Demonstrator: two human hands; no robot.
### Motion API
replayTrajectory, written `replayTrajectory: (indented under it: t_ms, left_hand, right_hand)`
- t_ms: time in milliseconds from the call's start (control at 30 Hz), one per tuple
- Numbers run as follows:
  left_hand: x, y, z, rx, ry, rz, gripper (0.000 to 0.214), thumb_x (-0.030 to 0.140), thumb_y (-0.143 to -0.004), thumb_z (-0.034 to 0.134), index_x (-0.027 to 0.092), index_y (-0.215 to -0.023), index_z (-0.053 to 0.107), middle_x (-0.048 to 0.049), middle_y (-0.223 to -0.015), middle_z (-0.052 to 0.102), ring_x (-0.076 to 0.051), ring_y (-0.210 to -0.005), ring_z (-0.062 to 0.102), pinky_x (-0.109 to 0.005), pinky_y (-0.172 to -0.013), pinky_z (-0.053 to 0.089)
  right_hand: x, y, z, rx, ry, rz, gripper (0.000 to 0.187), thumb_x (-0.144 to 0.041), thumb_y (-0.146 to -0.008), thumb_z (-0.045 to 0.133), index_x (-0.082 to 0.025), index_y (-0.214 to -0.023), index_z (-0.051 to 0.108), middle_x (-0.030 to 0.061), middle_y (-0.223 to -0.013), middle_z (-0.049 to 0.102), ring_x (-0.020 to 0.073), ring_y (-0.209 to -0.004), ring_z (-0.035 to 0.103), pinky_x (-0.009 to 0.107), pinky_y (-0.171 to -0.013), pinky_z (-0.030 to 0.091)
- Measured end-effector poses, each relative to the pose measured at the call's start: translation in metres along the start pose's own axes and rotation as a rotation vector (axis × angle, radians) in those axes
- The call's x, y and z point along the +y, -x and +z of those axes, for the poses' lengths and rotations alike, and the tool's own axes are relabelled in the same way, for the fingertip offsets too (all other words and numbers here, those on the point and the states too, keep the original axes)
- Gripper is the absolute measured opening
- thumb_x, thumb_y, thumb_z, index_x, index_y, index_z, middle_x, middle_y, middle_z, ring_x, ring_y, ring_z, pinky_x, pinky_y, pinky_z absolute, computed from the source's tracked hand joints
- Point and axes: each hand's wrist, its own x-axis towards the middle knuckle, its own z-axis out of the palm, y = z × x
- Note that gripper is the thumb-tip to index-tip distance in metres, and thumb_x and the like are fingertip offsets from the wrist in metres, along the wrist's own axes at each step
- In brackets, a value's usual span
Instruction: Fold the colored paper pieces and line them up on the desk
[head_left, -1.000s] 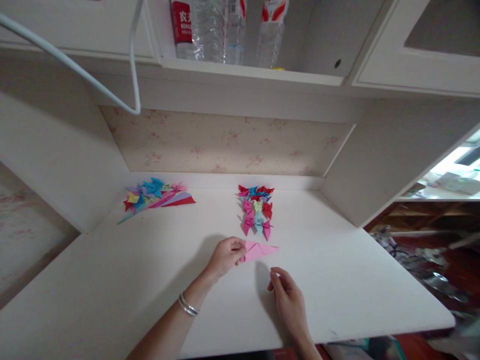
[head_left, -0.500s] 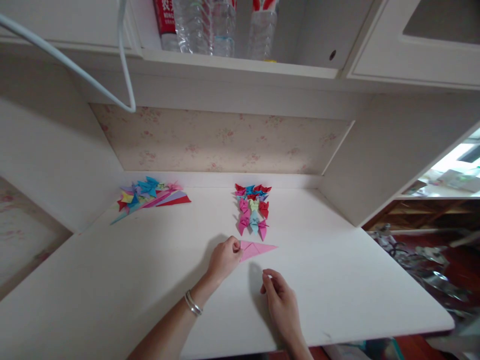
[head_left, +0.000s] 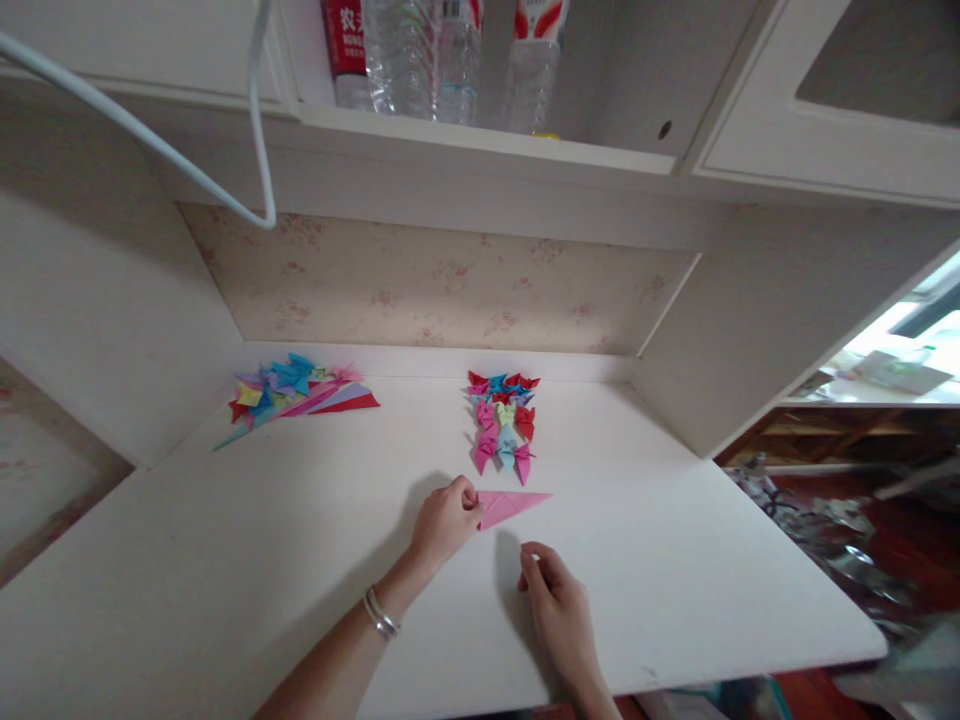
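My left hand (head_left: 444, 520) pinches the left end of a pink folded paper (head_left: 511, 506). The paper is long and pointed, with its tip toward the right and crease lines on its face. Below and to the right, my right hand (head_left: 561, 610) hovers apart from the paper, fingers curled and thumb near the index finger, with nothing visible in them. Just beyond the paper lie several small folded paper figures (head_left: 506, 450) in pink, red, blue and pale green, set close together in rows.
At the back left of the white table (head_left: 660, 560) lies a pile of colourful folded papers (head_left: 300, 385). Overhead, a shelf (head_left: 487, 145) holds clear plastic bottles (head_left: 534, 85) and a red tube (head_left: 349, 45). A white cable (head_left: 150, 125) hangs at upper left.
The pink paper has tipped slightly in my left hand, its upper edge now nearly level. My right hand stays about where it was. The whole view has shifted a little.
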Motion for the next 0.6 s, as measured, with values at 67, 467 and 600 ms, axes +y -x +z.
replayTrajectory:
  t_ms: [67, 467, 600]
  left_hand:
    - [-0.004, -0.001, -0.01, 0.017, -0.012, -0.003, 0.003, 0.023, -0.078, 0.058, 0.021, -0.076, 0.059, 0.0002, -0.069, 0.066, -0.014, -0.064, 0.06, -0.022, -0.057, 0.03]
    - [-0.094, 0.004, -0.111, 0.188, 0.06, -0.155, 0.012, 0.03, -0.08, 0.057, 0.021, -0.072, 0.054, 0.0058, -0.056, 0.051, -0.011, -0.053, 0.048, -0.021, -0.056, 0.027]
    - [-0.123, 0.014, -0.13, 0.218, 0.11, -0.195, 0.014, 0.032, -0.078, 0.056, 0.021, -0.072, 0.053, 0.0071, -0.052, 0.045, -0.011, -0.05, 0.043, -0.022, -0.054, 0.026]
  right_hand:
    - [0.0, 0.0, 0.0, -0.002, 0.014, -0.003, 0.045, -0.057, -0.087, 0.042, -0.02, -0.099, 0.065, -0.0011, -0.063, 0.061, 0.0163, -0.057, 0.054, 0.025, -0.056, 0.038]
    - [0.003, 0.003, 0.013, -0.046, 0.195, -0.052, 0.042, -0.057, -0.086, 0.044, -0.025, -0.099, 0.067, 0.0017, -0.063, 0.065, 0.021, -0.061, 0.061, 0.028, -0.06, 0.041]
    - [-0.008, 0.006, 0.034, -0.153, 0.213, -0.13, 0.039, -0.056, -0.085, 0.046, -0.025, -0.095, 0.068, 0.002, -0.061, 0.065, 0.021, -0.058, 0.061, 0.028, -0.059, 0.043]
